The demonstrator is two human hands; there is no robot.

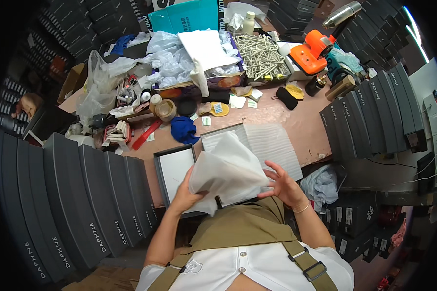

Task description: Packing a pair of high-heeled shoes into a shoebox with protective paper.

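Note:
A white, translucent wrapping bag [223, 169] is held up in front of me. My left hand [185, 195] is closed round its left side. What lies inside the bag is hidden, though a darker shape shows faintly through its lower left. My right hand [286, 188] is at the bag's right edge with its fingers spread. Beneath the bag is an open dark shoebox [158, 175] with a white inside, partly covered by the bag. White ribbed foam sheets [274, 145] lie on the table just beyond and to the right.
Upright dark shoeboxes stand in rows at left [73, 194] and right [374, 116]. Across the table's back are a carton of crumpled white paper [167, 53], a box of pale rolled sticks [262, 56], an orange device [308, 58], a blue cloth [183, 130] and a red brush [146, 135].

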